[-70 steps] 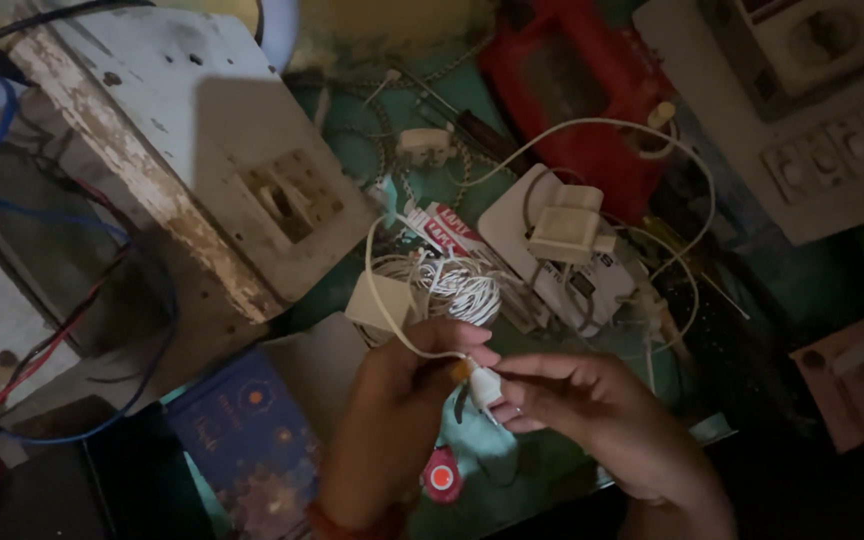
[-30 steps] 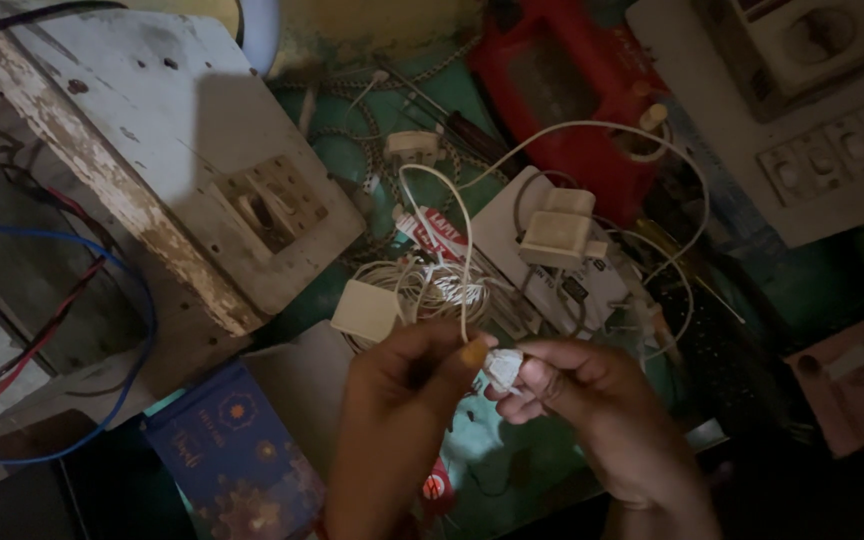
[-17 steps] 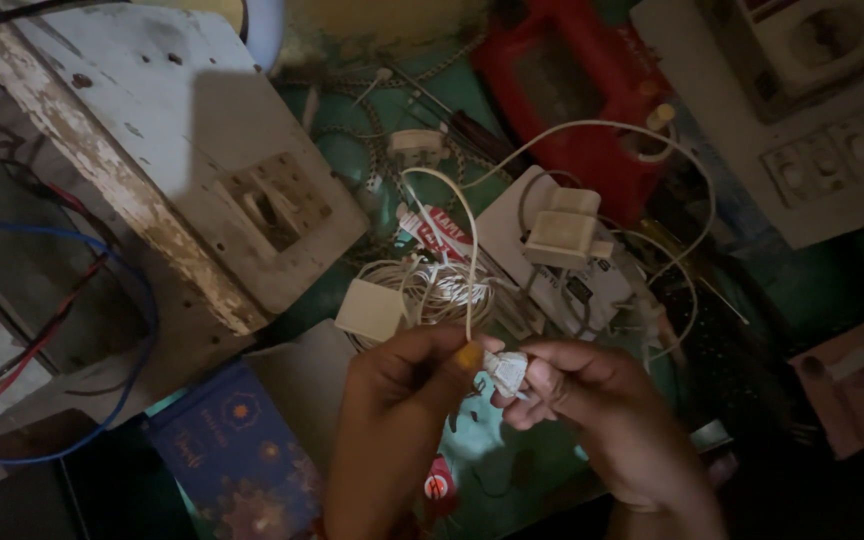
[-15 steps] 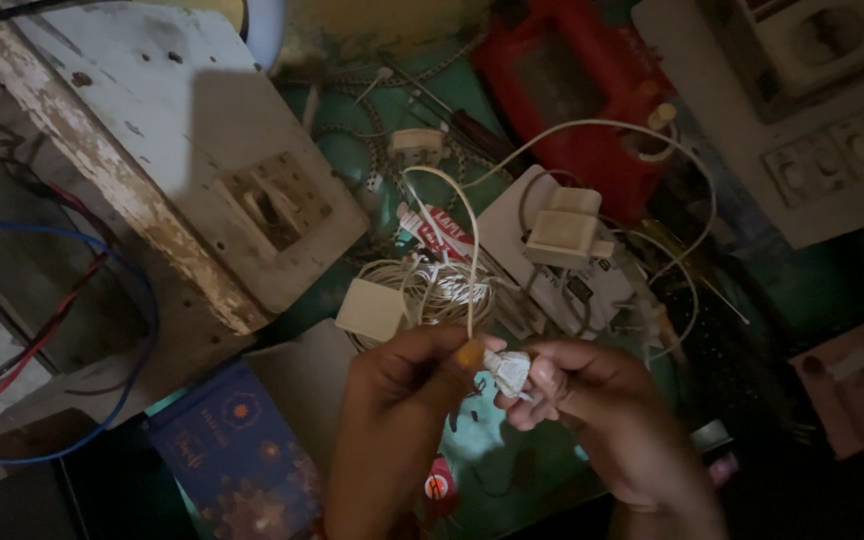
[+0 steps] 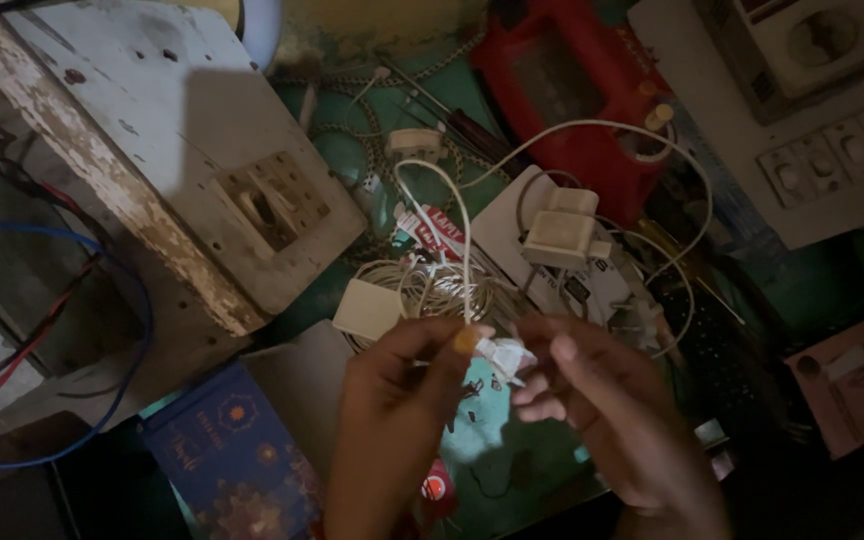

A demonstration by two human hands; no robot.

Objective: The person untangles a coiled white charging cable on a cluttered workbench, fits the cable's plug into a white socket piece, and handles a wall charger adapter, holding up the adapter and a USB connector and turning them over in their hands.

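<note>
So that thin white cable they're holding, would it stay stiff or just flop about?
Probably floppy: the white cable arches up from the left hand and droops across the clutter. It looks light, pinched by fingertips alone. Its loops seem apt to snag on the white charger.

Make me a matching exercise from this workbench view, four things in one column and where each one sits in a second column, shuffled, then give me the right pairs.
Things:
1. white cable end
2. red tester
3. white switch board
4. blue patterned book

Places:
A. lower left, beside the left hand
B. upper right corner of the bench
C. pinched between the left hand and the right hand
D. top centre, behind the loose white cable

Pairs: 1-C, 2-D, 3-B, 4-A
</note>
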